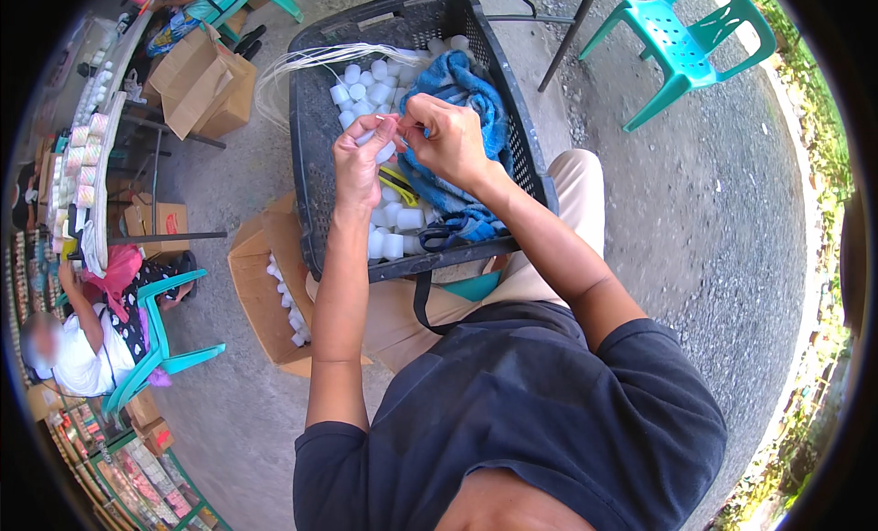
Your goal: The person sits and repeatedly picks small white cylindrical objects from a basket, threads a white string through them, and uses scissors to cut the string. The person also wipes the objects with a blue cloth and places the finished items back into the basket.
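Above the black plastic crate (308,179), my left hand (355,170) is closed round a small white cylinder (385,152), its thumb and fingers pointing up. Close against it, my right hand (450,145) is pinched at the fingertips; what it grips is too small to make out. Beneath both hands, many short white cylinders (410,219) lie loose in the crate. A blue patterned cloth (462,87) is bunched along its right side. Dark-handled scissors (443,236) and a yellow-green tool (399,185) rest among the pieces. Thin white strands (320,57) hang over the far left rim.
By my left leg stands an open cardboard box (251,277) with more white cylinders. Left of it, a person (96,348) sits on a green chair (155,334) beside a table carrying pale rolls (85,165). Another green chair (688,51) stands far right.
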### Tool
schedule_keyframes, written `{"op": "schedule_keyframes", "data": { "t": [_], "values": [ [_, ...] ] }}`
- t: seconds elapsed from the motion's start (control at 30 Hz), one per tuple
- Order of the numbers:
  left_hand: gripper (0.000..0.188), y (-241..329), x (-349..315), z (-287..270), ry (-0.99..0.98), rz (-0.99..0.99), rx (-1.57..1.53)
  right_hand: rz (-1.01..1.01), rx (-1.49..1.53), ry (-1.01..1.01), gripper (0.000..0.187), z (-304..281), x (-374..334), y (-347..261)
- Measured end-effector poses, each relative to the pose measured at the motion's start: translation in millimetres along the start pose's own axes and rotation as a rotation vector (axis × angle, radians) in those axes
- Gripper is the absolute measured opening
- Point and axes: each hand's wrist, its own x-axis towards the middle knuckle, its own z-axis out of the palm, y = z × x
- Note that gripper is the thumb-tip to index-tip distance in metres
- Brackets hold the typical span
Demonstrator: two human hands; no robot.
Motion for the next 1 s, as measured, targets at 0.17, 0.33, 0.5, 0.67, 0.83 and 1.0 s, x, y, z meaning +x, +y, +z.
{"op": "schedule_keyframes", "data": {
  "t": [0.17,0.33,0.5,0.67,0.83,1.0],
  "values": [
    [0.016,-5,4,-10,0.036,-0.029,-0.16,0.07,0.034,-0.074,0.018,-3,-5,-5],
    [0.033,-2,20,-41,-0.153,-0.23,-0.934,0.263,0.15,-0.093,0.006,-4,-7,-9],
    [0.038,-1,19,-30,-0.251,-0.265,-1.052,0.133,0.061,-0.021,0.01,2,-6,-10],
    [0.036,0,19,-23,-0.163,-0.219,-0.832,0.121,0.044,-0.003,0.01,-5,1,-12],
    [0.032,-4,14,-15,-0.082,-0.159,-0.655,0.146,0.092,0.008,0.009,0,0,-9],
    [0.03,1,10,-6,-0.064,-0.159,-0.663,0.095,0.036,0.04,0.012,2,-1,0]
  ]
}}
